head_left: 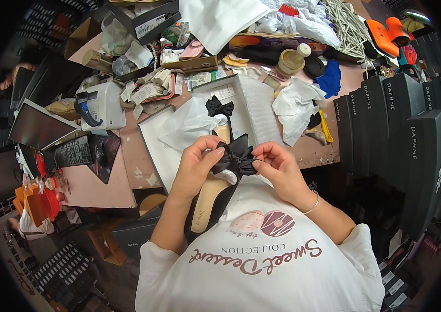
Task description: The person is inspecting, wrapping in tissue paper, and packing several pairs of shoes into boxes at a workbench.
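Note:
A black shoe [204, 208] with a beige insole leans against my shirt, its heel end toward me. Across its front sits a large black fabric bow [238, 156]. My left hand [194, 165] pinches the bow's left side, and my right hand [282, 169] pinches the right loop between thumb and fingers. Pale crumpled stuffing [227, 176] shows in the shoe under the bow. Just beyond, a second black bow [219, 106], seemingly on the matching shoe, lies over an open shoebox [150, 138] with white tissue [186, 125]. My hands hide part of the shoe.
Stacked dark shoeboxes [387, 125] rise along the right. A keyboard [72, 152], a monitor [41, 125] and a white printer-like machine [108, 106] stand left. Behind the box are a glue jar [292, 60], crumpled paper [298, 106], a blue cloth [329, 79] and an orange tool [381, 39].

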### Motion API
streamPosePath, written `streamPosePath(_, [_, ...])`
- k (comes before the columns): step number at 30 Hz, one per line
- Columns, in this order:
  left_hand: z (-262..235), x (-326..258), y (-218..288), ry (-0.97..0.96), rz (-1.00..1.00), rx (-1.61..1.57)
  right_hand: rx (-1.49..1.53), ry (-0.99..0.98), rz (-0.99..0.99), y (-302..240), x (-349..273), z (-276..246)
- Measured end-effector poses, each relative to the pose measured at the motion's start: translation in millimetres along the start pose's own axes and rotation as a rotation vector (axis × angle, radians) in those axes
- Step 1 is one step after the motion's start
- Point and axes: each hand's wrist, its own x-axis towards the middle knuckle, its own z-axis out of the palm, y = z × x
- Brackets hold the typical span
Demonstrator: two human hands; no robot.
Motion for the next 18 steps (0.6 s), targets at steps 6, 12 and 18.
streamPosePath(6, [15,6,-4,0.094,0.126,0.262,0.041,-0.004,-0.020,11,5,-3])
streamPosePath(12, [6,10,-9,0.085,0.206,0.308,0.010,-0.026,-0.081,23,10,-9])
streamPosePath(18, [5,6,-15,0.072,0.048,0.189,0.081,0.007,-0.046,23,5,-9])
